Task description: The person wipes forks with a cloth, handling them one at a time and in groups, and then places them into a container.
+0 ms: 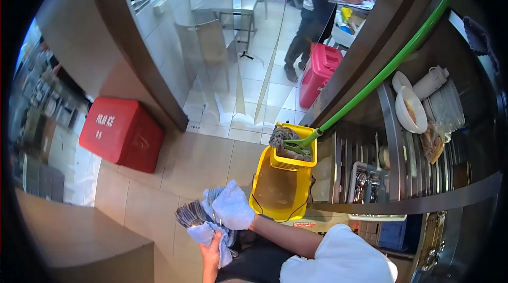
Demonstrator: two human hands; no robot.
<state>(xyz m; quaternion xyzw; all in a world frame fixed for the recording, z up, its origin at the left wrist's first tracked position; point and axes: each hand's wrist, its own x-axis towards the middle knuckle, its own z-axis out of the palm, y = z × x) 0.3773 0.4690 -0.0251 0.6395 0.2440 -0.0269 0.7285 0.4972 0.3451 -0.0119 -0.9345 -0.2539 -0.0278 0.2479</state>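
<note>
A bundle of metal forks (191, 214) points up and to the left in front of my body, tines outward. My left hand (210, 251) is closed around the lower end of the bundle, with a light blue cloth (233, 206) between it and the metal. My right hand (256, 223) comes in from the right and is mostly covered by the same cloth, which it presses over the upper side of the forks. The right fingers are hidden under the fabric. The fork handles are hidden by cloth and hand.
Ahead stands a yellow mop bucket (259, 198) with a green-handled mop (370, 90). A red ice box (124, 132) sits left. On the right, a shelf (391, 145) carries bowls and a cutlery tray (365, 166). Beyond clear curtain strips (238, 71), a person (312, 18) stands writing.
</note>
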